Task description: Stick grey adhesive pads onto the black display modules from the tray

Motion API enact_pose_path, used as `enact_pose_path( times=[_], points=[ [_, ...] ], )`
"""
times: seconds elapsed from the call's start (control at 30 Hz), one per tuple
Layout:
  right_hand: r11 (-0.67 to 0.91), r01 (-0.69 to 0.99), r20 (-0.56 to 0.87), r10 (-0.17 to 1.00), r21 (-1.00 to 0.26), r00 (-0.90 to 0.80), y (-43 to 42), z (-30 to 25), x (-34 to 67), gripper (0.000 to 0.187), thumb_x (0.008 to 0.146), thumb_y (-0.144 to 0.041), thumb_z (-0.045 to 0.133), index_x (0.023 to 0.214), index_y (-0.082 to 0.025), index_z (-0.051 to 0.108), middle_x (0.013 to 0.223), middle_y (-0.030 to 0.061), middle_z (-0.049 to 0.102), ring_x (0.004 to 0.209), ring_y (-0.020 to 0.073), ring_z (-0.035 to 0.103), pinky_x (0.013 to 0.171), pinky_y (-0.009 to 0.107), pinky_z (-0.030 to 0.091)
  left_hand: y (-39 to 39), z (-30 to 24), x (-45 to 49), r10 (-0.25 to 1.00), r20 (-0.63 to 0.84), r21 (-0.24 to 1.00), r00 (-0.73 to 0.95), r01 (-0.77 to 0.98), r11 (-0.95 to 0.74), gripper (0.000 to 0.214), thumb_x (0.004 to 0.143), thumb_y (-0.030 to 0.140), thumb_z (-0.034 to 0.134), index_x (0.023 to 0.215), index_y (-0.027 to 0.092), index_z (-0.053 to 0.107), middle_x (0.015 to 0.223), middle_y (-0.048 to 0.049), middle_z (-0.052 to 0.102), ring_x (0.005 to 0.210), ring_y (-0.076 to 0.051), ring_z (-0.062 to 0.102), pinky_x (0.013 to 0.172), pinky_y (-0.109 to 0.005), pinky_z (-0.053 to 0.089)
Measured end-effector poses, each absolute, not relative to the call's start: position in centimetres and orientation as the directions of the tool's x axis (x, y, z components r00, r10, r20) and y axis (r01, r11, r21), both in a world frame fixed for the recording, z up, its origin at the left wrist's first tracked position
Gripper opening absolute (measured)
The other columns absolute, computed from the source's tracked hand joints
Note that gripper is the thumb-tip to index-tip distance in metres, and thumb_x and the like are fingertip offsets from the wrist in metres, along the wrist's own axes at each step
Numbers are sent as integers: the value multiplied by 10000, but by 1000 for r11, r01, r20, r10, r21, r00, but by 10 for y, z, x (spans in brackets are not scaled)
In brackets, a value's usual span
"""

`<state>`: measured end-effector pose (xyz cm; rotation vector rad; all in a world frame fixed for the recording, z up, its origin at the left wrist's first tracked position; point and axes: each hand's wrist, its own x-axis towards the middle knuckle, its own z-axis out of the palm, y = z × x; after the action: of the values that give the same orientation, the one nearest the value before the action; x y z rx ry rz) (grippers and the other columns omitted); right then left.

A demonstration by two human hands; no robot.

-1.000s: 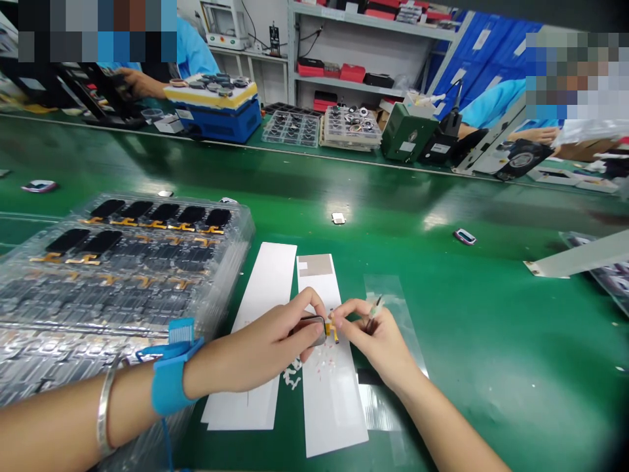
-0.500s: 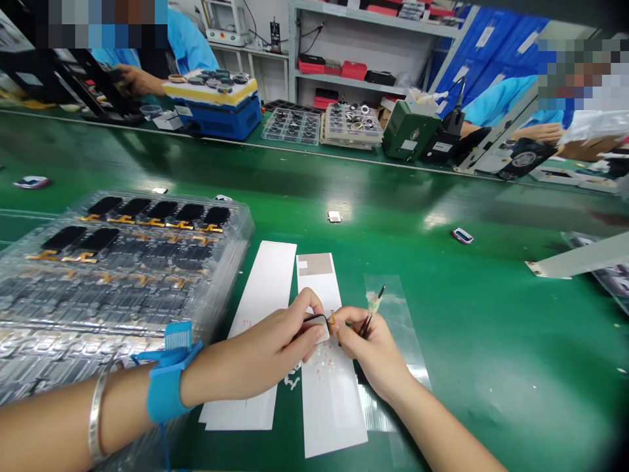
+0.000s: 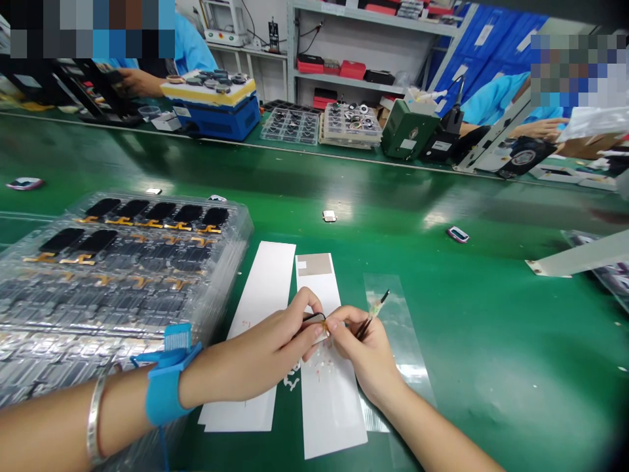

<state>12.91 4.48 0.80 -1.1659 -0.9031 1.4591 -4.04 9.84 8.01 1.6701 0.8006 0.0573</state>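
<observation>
Working up close, left hand (image 3: 255, 351) fingers clamped on a little black-edged screen (image 3: 313, 320), right hand (image 3: 373, 354) fingers pinching tweezers (image 3: 364, 330).

Left hand (image 3: 250, 351) pinches small dark-framed part (image 3: 314, 319) above white paper strip (image 3: 329, 400); right hand (image 3: 371, 351) grips fine tweezers (image 3: 372, 316), its fingertips (image 3: 334, 324) at part's edge. Blue antistatic wrist strap (image 3: 164, 387) and silver bangle (image 3: 93, 419) on left wrist. At left, stacked clear trays (image 3: 236, 229) of black screens (image 3: 162, 211) with orange flex cables (image 3: 177, 226), on green workbench (image 3: 491, 367). Across bench, co-worker's hand (image 3: 140, 82) near blue machine (image 3: 211, 111).
</observation>
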Motion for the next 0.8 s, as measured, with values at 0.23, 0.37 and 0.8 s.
enact_pose_path(
  times=[0.23,0.37,0.8],
  points=[
    [-110,-60,-116,989,-992,90,36,13,124,333,842,-486,652,698,-196,576,451,-74,414,385,76,328,400,216,251,98,83,-41,510,-419,878,751,478,16,167,1016,392,244,986,254,334,774,36,443,723,-167,419,709,-339,360],
    [-112,-84,-118,990,-990,71,34,14,123,321,847,-502,644,723,-212,587,439,-67,450,392,119,461,444,252,400,98,83,-40,525,-365,897,769,442,-24,184,1025,384,232,946,249,329,758,39,439,697,-157,410,691,-324,362],
    [-54,-39,-56,997,-998,55,36,18,125,285,865,-480,629,751,-220,609,471,-50,500,400,136,515,446,274,450,99,82,-41,497,-374,902,783,431,0,143,1034,365,270,952,255,312,757,57,437,706,-146,407,688,-312,354]
  ],
)
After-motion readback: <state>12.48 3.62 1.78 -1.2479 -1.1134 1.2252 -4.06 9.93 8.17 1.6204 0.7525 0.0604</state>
